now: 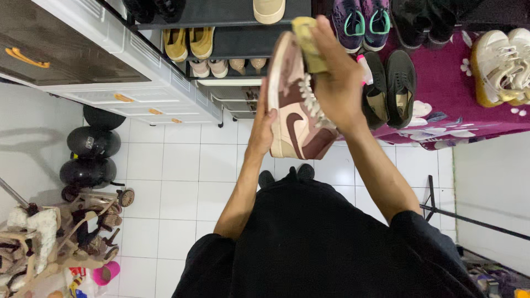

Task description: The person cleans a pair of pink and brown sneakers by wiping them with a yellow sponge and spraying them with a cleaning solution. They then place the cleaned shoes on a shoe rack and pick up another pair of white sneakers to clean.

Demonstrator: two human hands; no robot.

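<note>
My left hand (261,126) grips the sole side of a pink and maroon high-top sneaker (295,113), holding it up in front of me with its side facing the camera. My right hand (334,77) presses a yellow cloth (307,40) against the sneaker's upper part near the white laces. Both hands are raised above a white tiled floor, in front of a dark shoe rack.
A dark shoe rack (232,41) holds yellow and beige shoes. A table with a magenta flowered cloth (447,94) carries black, purple and white shoes. White drawers (121,72) stand left; black helmets (91,143) and a cluttered wooden rack (55,237) lie below.
</note>
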